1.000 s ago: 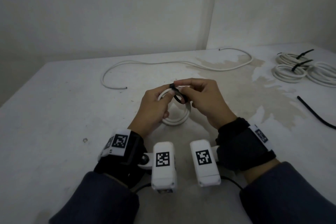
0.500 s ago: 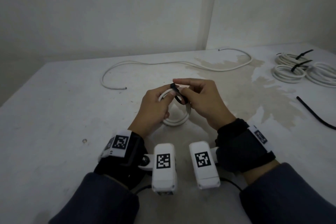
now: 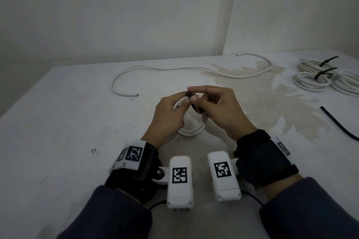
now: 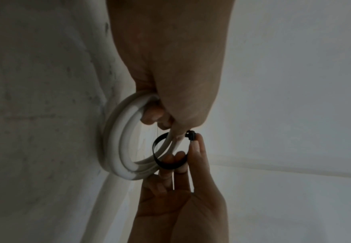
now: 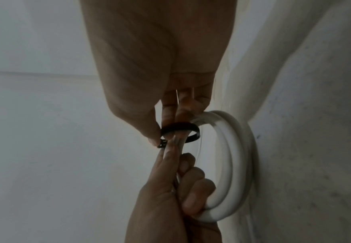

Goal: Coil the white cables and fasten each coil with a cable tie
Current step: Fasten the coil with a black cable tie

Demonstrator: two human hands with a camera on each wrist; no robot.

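Note:
A small white cable coil (image 3: 192, 132) stands on edge on the table (image 3: 58, 141) between my hands. My left hand (image 3: 181, 101) grips the coil's top strands, fingers curled through the ring (image 4: 120, 136). A black cable tie (image 4: 166, 165) forms a loose loop around those strands. Its head (image 3: 188, 94) is at the top of the loop. My right hand (image 3: 194, 96) pinches the tie at the head between thumb and forefinger, other fingers against the loop (image 5: 180, 129). In the right wrist view the coil (image 5: 232, 164) is beyond the tie, with my left hand (image 5: 170, 189) holding it.
A long loose white cable (image 3: 194, 69) snakes across the far side of the table. Several tied white coils (image 3: 310, 81) lie at the far right. A spare black tie (image 3: 338, 124) lies at the right edge. Walls close the back.
Both hands have stayed on the coil and tie. My right thumb and forefinger have shifted up to the tie's head, and the black loop now hangs lower behind them.

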